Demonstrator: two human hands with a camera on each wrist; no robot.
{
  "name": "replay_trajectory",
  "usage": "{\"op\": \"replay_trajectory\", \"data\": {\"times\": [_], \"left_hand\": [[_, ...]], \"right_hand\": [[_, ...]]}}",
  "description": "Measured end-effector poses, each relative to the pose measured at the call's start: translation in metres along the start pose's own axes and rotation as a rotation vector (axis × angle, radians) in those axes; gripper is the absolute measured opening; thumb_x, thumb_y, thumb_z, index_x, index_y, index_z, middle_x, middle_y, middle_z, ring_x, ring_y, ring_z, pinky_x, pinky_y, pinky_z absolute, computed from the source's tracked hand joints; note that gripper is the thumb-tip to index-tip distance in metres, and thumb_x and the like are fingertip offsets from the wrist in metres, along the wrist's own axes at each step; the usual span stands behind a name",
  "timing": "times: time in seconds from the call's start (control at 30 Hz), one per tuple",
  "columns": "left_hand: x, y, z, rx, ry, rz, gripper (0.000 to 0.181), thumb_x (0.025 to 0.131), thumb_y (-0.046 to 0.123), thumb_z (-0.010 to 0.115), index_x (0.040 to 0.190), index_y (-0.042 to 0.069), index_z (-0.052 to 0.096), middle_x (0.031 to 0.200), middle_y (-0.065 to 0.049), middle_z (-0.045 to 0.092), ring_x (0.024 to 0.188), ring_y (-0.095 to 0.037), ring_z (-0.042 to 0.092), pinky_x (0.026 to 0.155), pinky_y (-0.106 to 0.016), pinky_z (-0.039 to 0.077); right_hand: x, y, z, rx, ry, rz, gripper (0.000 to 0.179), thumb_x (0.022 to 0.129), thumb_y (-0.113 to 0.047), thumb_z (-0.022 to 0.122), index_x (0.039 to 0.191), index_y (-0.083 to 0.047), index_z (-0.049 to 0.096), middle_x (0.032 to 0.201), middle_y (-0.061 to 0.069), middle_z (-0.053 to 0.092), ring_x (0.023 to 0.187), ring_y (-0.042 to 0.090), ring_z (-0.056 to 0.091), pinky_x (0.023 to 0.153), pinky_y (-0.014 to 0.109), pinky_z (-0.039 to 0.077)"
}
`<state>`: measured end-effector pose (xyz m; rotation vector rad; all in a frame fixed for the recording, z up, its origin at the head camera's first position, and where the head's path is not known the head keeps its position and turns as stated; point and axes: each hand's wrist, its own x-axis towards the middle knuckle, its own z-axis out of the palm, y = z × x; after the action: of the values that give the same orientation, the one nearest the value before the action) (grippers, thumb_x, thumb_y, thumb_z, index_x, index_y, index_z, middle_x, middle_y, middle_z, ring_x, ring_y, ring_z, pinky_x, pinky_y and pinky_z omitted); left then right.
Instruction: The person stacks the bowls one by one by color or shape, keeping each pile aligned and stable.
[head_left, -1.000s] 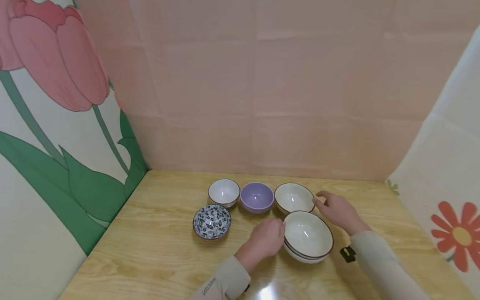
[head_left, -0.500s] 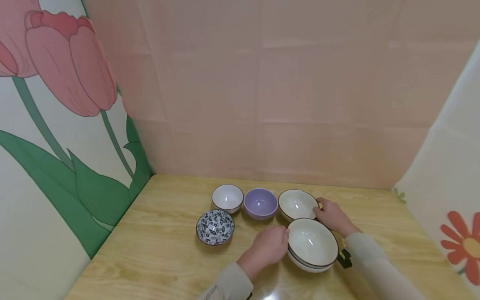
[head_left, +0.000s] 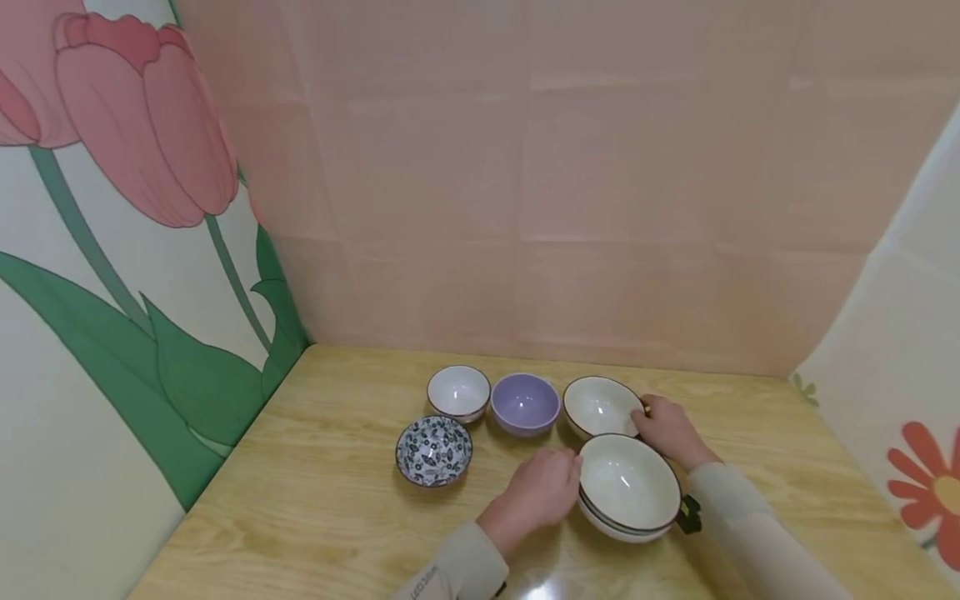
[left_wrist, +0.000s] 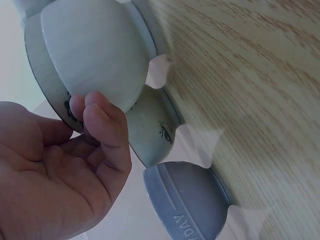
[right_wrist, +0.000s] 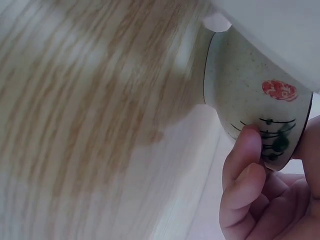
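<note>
My left hand (head_left: pixel 542 487) grips the left rim of the stacked bowls (head_left: pixel 630 482). The upper one is cream with a dark rim, nested in a white bowl (left_wrist: pixel 100 50). In the left wrist view the thumb is at the dark rim and the fingertips lie against the outer wall. Behind the stack, my right hand (head_left: pixel 672 432) pinches the right rim of a cream bowl (head_left: pixel 602 406). In the right wrist view, this bowl's outside (right_wrist: pixel 245 85) bears a red seal and a green drawing, and the fingers press on its wall.
A purple bowl (head_left: pixel 525 404) sits left of the cream bowl, with a small white bowl (head_left: pixel 458 391) beyond it. In front of that stands a blue-and-white patterned bowl (head_left: pixel 433 451). All rest on a wooden table (head_left: pixel 300 500), with a pink backdrop (head_left: pixel 525 208) behind.
My right hand has closed in on the rear cream bowl and taken hold of its right rim. The left hand keeps its grip on the stack. The head view has shifted slightly.
</note>
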<state>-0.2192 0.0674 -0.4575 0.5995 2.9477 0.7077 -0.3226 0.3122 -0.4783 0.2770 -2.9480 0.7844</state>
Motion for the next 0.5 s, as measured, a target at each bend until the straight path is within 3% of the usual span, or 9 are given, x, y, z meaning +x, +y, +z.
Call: {"op": "replay_trajectory", "data": {"times": [0.27,0.5], "left_hand": [[-0.002,0.003,0.002,-0.004,-0.02,-0.032,0.038,0.109,0.035,0.037,0.099,0.015,0.067,0.09,0.002,0.065,0.093,-0.013,0.065,0.084,-0.031,0.054],[-0.001,0.004,0.0,-0.005,-0.004,-0.037,0.039,0.109,0.036,0.036,0.119,0.014,0.068,0.104,0.002,0.07,0.099,-0.013,0.066,0.087,-0.031,0.055]], "right_hand": [[-0.003,0.006,0.002,0.002,-0.042,0.062,0.042,0.099,-0.016,0.046,0.118,0.02,0.056,0.108,0.035,0.064,0.09,0.04,0.065,0.078,0.054,0.056],[-0.005,0.014,-0.005,0.054,-0.034,0.056,0.039,0.1,-0.015,0.043,0.115,0.019,0.056,0.084,0.021,0.065,0.063,0.022,0.061,0.055,0.034,0.054]]}}
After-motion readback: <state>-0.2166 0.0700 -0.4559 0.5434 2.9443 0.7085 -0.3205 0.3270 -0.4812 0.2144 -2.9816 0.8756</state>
